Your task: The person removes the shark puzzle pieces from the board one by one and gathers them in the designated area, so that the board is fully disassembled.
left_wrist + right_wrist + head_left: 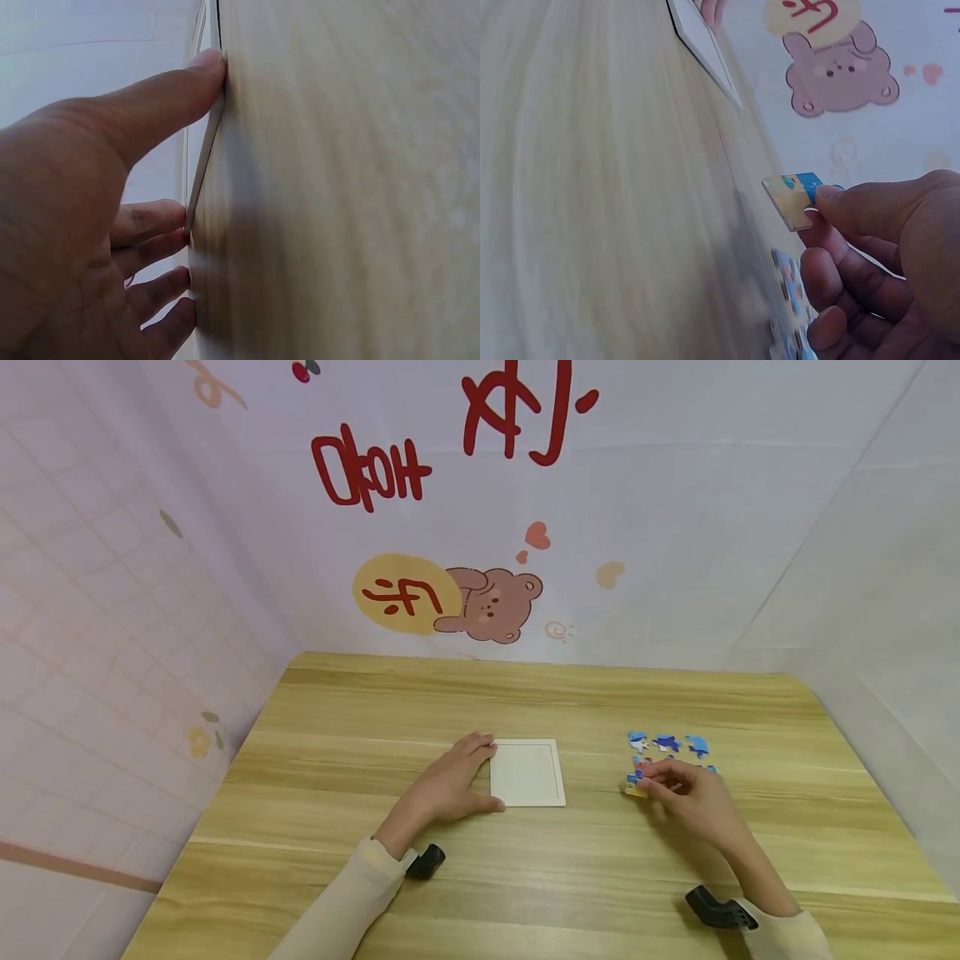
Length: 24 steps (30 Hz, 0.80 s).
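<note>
A white square puzzle tray point(527, 773) with a thin dark line inside its rim lies on the wooden table. My left hand point(448, 779) holds its left side, thumb at the near corner and fingers at the far corner. In the left wrist view, the thumb point(169, 97) and fingertips touch the tray's edge. To the right, my right hand point(693, 797) pinches a puzzle piece point(791, 196), yellow and blue, between thumb and forefinger, raised off the table. Several blue puzzle pieces point(666, 743) lie beyond that hand, some partly hidden by it.
The wooden table point(570, 893) reaches back to a white cloth wall point(675, 510) printed with red characters and a bear point(495, 606). Cloth also hangs at the left and right sides. A black wrist camera point(426, 862) sits on my left wrist, another point(720, 910) on my right.
</note>
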Each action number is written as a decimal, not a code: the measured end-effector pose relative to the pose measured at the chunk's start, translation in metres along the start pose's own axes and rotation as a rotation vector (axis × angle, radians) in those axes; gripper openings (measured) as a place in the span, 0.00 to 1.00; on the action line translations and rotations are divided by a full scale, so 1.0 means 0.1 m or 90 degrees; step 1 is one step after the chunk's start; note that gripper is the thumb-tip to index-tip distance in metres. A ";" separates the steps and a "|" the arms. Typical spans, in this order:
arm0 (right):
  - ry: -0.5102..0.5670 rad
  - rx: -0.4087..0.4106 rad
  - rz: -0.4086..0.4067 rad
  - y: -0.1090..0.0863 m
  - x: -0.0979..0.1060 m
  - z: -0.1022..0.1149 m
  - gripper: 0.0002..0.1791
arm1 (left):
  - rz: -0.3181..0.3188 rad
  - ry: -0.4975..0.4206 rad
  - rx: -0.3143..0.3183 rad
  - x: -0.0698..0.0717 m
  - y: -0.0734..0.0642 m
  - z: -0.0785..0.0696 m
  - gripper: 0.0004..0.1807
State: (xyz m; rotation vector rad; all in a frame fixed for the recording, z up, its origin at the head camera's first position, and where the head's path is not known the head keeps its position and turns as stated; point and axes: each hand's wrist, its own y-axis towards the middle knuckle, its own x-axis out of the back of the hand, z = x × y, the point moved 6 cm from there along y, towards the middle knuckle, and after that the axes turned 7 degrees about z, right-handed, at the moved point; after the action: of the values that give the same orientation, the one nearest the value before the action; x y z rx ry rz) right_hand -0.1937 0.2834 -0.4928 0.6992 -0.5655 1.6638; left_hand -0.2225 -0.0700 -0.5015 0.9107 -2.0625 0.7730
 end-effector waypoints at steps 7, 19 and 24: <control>-0.016 -0.026 -0.004 -0.07 0.05 -0.15 0.07 | -0.004 -0.002 -0.002 -0.01 0.00 0.00 0.51; -0.164 0.070 -0.093 -0.10 0.06 -0.10 0.03 | -0.001 0.003 -0.002 -0.01 0.00 0.00 0.51; -0.208 0.092 -0.108 -0.09 0.06 -0.06 0.04 | 0.001 0.005 0.001 -0.02 0.00 0.00 0.51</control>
State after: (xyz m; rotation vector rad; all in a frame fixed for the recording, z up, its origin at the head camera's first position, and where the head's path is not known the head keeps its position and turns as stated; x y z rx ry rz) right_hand -0.1866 0.2933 -0.4932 1.1060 -0.6009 1.4507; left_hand -0.2218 -0.0695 -0.5029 0.9048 -2.0563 0.7780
